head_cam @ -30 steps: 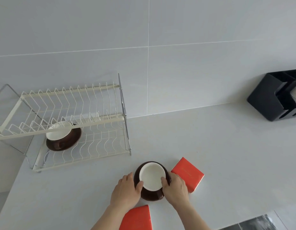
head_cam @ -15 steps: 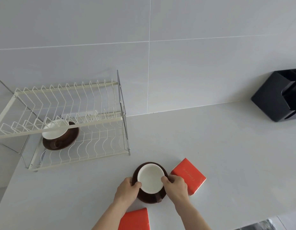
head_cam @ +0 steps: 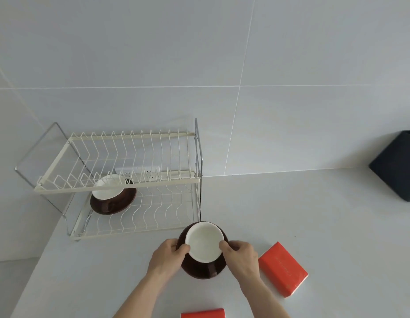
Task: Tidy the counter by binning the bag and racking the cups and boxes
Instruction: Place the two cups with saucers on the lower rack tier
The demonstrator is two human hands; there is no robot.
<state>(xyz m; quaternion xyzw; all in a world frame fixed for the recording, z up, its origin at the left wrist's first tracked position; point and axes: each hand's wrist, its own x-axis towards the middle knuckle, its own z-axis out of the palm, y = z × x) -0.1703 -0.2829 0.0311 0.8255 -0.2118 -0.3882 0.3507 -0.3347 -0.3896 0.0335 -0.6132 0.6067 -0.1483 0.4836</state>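
Observation:
A brown cup with a white inside [head_cam: 204,245] on its brown saucer is held between both hands just off the right front corner of the rack. My left hand [head_cam: 168,257] grips its left side and my right hand [head_cam: 240,258] grips its right side. The cream wire dish rack [head_cam: 121,184] stands at the left against the wall. On its lower tier sits another brown cup with saucer [head_cam: 112,196]. One red box [head_cam: 283,268] lies on the counter right of my right hand. A second red box [head_cam: 203,313] shows at the bottom edge.
A black organiser [head_cam: 399,166] stands at the far right against the tiled wall. The white counter [head_cam: 302,214] runs from the rack to the organiser. The counter's left edge drops off below the rack.
Both hands have carried the cup and saucer up and toward the rack's right front corner. The view has swung right, so the rack now sits nearer the middle.

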